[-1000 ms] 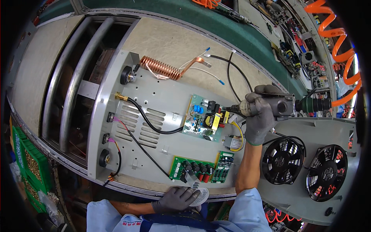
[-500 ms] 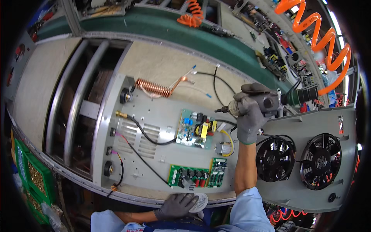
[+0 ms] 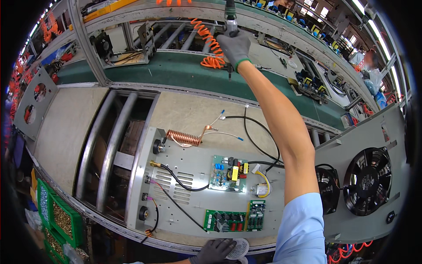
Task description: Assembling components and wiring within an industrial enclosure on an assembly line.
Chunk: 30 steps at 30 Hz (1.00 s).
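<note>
Small labels sit on the hubs of the black fans (image 3: 367, 181) at the right, too faint for me to read from here; the pale round disc (image 3: 238, 249) at the near edge carries fine marks, also unreadable.

The right hand (image 3: 234, 46) is now up beyond the workbench, above the green belt (image 3: 173, 66); half a second ago it was over the grey metal chassis (image 3: 184, 214), beside the upper circuit board (image 3: 227, 174). Its gloved fingers are wrapped around the power screwdriver (image 3: 231, 20), which stands roughly upright instead of lying sideways.

The left hand (image 3: 214, 251) is by the disc, as before, fingers slightly spread and reaching its edge; whether they pinch it I cannot tell. The chassis lies on the bench, the copper coil (image 3: 183, 137) at its far edge and the lower green circuit boards (image 3: 226, 220) near the left hand.
</note>
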### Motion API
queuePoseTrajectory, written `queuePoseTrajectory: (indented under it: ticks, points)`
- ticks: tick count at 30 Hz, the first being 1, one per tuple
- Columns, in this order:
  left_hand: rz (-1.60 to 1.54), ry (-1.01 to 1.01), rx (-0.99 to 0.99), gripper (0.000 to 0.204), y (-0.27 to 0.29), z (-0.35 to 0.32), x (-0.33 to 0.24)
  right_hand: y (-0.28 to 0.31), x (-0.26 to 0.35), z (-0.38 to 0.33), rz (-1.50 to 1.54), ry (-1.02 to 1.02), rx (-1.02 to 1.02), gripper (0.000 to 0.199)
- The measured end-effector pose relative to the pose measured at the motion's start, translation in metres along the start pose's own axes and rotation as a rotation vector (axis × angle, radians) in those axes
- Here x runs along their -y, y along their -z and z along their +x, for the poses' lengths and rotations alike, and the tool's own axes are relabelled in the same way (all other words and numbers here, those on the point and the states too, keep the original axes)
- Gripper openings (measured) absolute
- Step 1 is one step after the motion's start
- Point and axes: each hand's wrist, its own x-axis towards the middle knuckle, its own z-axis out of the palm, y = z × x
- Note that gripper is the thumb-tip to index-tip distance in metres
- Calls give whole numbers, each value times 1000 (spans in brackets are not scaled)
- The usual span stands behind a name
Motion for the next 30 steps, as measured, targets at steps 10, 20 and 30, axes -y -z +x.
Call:
queuePoseTrajectory:
  ticks: [10,20,30]
  points:
    - [42,-84,-139,51,-9,0,4,-59,-38,-25,-62,-133,-43,42]
    - [-226,-34,-35,49,43,17,-8,92,6,-198,201,-143,216,39]
    - [-239,-67,-349,41,29,-23,-16,275,47,-402,67,-159,248,42]
